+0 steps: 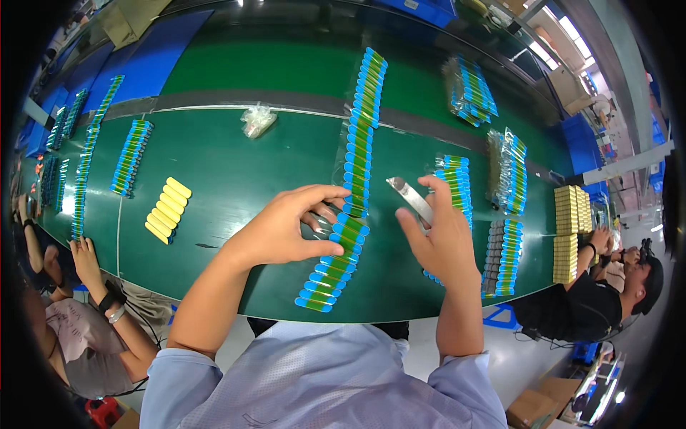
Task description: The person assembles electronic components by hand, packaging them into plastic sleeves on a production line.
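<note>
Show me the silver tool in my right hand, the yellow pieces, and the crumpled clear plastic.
Silver tool (pixel 412 198): head view, middle of its flat length.
Yellow pieces (pixel 168 209): head view, a middle piece.
Crumpled clear plastic (pixel 258 121): head view, clump's centre.

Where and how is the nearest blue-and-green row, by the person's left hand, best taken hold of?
Probably across its long edges, near the middle, coming from the left: the blue-and-green row is long, narrow and slanted, with the left hand at its left edge, while the right hand holds a metal tool.
</note>
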Demonstrator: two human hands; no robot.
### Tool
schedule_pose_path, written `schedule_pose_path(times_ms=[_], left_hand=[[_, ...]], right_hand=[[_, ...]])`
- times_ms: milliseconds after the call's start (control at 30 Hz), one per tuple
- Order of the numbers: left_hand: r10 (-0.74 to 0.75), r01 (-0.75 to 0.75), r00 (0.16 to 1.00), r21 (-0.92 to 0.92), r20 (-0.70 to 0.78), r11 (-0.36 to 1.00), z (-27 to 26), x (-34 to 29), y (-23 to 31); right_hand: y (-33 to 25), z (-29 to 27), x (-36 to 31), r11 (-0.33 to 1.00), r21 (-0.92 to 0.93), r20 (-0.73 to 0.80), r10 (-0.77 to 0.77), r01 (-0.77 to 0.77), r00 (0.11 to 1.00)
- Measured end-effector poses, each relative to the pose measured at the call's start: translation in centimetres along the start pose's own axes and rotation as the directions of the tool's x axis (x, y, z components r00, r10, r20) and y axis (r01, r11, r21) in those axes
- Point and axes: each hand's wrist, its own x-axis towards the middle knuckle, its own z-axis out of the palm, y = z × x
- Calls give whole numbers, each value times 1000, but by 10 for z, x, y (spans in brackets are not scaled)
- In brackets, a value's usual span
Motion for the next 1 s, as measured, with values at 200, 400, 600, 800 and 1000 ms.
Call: schedule_pose_path(times_ms=[200, 400, 600, 800, 1000], left_hand=[[22, -27, 999, -143, -42, 989, -4, 3, -6], [-5, -12, 979, -82, -205, 997, 5, 9, -5], [94, -122, 982, -173, -162, 977, 16, 7, -7], [76, -81, 994, -58, -79, 995, 22, 8, -6], [-67, 66, 996, -18, -57, 998, 20, 11, -5]], right_hand=[[20, 13, 6, 978, -48, -23, -203, 202, 979], [30, 13, 3, 936, -188, -85, -317, 297, 945], [22, 29, 2, 897, 31, -99, -436, 441, 895], [15, 32, 1, 781, 164, -54, -603, 603, 796], [21, 26, -6, 449, 834, -207, -282, 320, 937]])
